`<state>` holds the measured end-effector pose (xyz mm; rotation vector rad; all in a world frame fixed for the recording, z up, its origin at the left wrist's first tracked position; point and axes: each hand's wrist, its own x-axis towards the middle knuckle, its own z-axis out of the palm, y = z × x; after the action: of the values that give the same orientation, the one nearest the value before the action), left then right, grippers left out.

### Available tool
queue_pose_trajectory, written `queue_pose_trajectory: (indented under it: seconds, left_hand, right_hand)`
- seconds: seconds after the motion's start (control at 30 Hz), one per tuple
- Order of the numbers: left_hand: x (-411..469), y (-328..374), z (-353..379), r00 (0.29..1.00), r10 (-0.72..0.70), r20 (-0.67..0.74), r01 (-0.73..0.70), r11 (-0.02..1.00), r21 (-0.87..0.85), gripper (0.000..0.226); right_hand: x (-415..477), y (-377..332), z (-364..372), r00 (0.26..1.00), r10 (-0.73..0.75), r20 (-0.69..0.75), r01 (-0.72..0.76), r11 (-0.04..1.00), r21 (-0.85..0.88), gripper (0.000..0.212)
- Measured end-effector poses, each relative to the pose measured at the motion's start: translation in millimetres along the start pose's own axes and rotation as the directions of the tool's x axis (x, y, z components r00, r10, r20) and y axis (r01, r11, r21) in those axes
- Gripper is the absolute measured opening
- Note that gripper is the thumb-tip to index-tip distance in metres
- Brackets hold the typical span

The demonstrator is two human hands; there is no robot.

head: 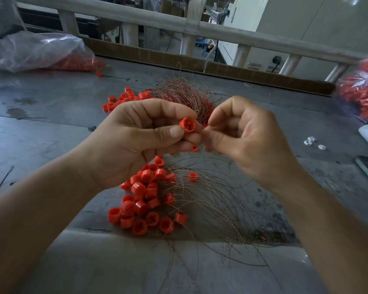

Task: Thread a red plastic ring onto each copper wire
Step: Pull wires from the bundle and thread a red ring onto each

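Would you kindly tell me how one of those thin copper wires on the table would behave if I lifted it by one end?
The copper wires look hair-thin and lie in long curves, so one would probably droop springily, not stay straight. They overlap in a loose fan, so neighbours may drag along. Red rings lying among them could snag.

Nothing readable here, honestly. Grey strip (254, 65) up at 1 o'clock is too small to make out.
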<state>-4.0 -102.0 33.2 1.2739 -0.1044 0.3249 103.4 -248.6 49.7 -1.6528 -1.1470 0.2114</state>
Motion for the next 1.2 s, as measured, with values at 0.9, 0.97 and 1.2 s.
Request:
queue_pose_trajectory:
  seconds: [0.9, 0.97, 1.2]
  left_hand:
    - [1.6, -2.4, -1.7, 1.000, -0.021, -0.022, 0.022, 0.999, 0.030, 0.024]
    - [1.6, -1.9, -1.6, 0.999, -0.022, -0.024, 0.023, 0.999, 0.038, 0.024]
    - [1.8, -1.6, -2.7, 0.998, -0.048, -0.046, 0.051, 0.996, 0.070, 0.024]
  right_hand:
    - [29.9, 91.7, -29.4, 0.957, 0.164, -0.241, -0.286, 0.683, -0.672, 0.008]
    - [30.8, 89.4, -32.5, 0.950, 0.131, -0.283, -0.290, 0.704, -0.648, 0.007]
    - [25.0, 51.5, -42.3, 0.903, 0.312, -0.296, -0.283, 0.949, 0.140, 0.012]
